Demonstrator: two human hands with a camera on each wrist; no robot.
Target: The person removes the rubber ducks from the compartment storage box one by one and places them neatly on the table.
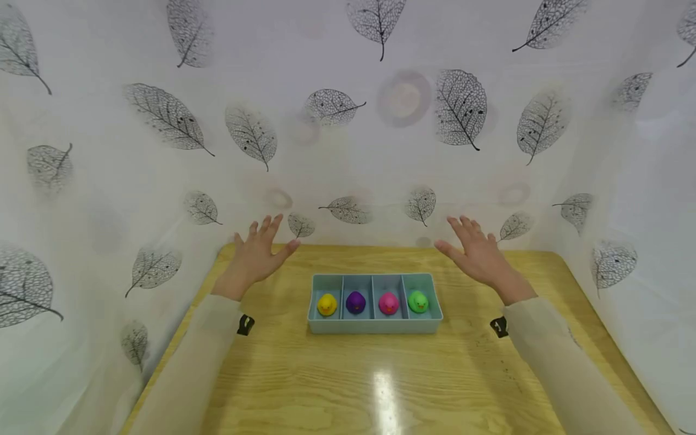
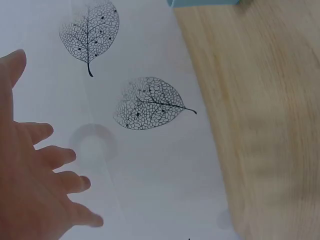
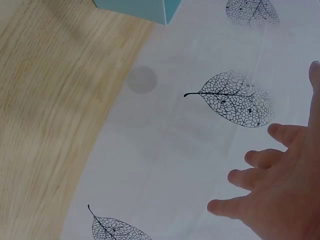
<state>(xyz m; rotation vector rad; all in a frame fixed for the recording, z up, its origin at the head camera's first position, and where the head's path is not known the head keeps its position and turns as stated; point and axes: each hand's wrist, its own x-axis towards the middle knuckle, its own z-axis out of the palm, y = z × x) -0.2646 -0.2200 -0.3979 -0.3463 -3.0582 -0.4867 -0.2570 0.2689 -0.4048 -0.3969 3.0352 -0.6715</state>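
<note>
Across the middle of the wooden table (image 1: 304,386), a pale blue tray (image 1: 375,327) with four compartments sits between the person's two hands, touched by neither. One toy duck rests in each compartment: from left to right, a yellow duck (image 1: 327,305), a purple duck (image 1: 356,302), a pink duck (image 1: 388,304) and a green duck (image 1: 418,301). The left hand (image 1: 254,257) is off the tray's left end and the right hand (image 1: 481,257) off its right end, both with fingers spread and released, grasping nothing.

Holding both hands well apart like this seems a good stance, since it leaves every duck in plain sight. For any touch, such low, round shapes would probably suit a light pinch from above, with a straight lift so as not to catch the inner walls. The tray looks light, so a hand steadying one end could stop it sliding.
</note>
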